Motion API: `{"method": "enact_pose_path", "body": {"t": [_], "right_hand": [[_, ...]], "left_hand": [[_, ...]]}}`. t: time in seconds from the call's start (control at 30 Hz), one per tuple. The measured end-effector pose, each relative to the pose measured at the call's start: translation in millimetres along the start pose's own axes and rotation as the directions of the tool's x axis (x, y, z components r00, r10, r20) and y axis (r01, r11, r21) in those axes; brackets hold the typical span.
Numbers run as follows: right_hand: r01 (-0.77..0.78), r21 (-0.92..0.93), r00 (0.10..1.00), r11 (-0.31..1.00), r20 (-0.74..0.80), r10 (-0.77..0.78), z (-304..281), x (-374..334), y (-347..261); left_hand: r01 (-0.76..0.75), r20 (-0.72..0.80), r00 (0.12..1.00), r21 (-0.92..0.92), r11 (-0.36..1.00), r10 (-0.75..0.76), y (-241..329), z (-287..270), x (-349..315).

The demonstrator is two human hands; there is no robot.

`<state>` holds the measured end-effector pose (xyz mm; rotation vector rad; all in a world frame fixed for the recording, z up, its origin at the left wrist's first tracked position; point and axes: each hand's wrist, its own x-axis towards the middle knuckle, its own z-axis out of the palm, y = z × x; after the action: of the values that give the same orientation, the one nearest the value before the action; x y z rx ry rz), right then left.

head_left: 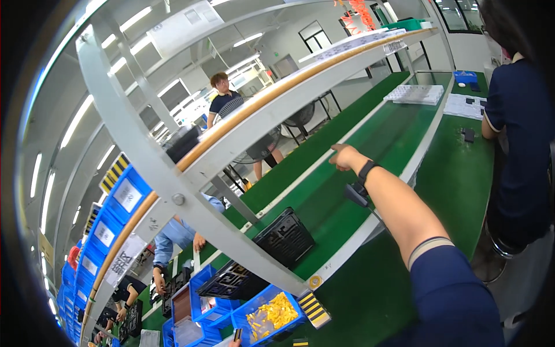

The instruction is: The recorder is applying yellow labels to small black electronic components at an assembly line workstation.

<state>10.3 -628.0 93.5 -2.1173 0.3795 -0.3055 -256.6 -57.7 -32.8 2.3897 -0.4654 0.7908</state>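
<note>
My right hand reaches out over the green conveyor belt. Its fingers point left, partly bent and apart, with nothing visible in them. On that wrist sits a black band with a dark box-shaped device. Only a bit of my left hand shows at the lower edge, beside a blue bin of small yellow parts. A small dark strip rises from its fingers, too small to name. Nearer the upright post, a black slotted plastic tray stands tilted on the belt.
A grey metal post and a wood-edged shelf cross over the belt. Another black tray leans beside blue bins. Co-workers' hands are at the left. A seated person is at the right, near white trays.
</note>
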Motion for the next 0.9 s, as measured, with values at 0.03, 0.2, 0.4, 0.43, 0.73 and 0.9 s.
{"method": "enact_pose_path", "body": {"t": [0.03, 0.2, 0.4, 0.43, 0.73, 0.9], "right_hand": [[-0.011, 0.014, 1.0, 1.0, -0.004, 0.011, 4, 3, -1], [-0.097, -0.304, 0.995, 0.948, -0.041, 0.088, 6, 36, 4], [-0.037, -0.283, 0.998, 0.958, -0.068, 0.018, 26, 35, -11], [-0.037, -0.283, 0.997, 0.958, -0.07, 0.017, 24, 35, -13], [-0.201, -0.389, 0.973, 0.899, -0.182, 0.139, -24, 41, 7], [-0.207, -0.411, 0.968, 0.888, -0.216, 0.125, -42, 35, 8]], "left_hand": [[0.008, 0.014, 1.0, -0.002, 1.0, -0.008, 1, -1, 1], [-0.014, 0.024, 1.0, 0.018, 1.0, 0.013, -2, 3, 4], [0.007, 0.032, 0.999, -0.078, 0.997, -0.005, -22, 5, -6], [0.015, 0.031, 0.999, -0.072, 0.997, -0.012, -24, 4, -7], [0.067, 0.063, 0.996, -0.094, 0.993, -0.061, -16, 3, -8], [0.073, 0.059, 0.996, -0.094, 0.993, -0.067, -19, 0, -10]]}}
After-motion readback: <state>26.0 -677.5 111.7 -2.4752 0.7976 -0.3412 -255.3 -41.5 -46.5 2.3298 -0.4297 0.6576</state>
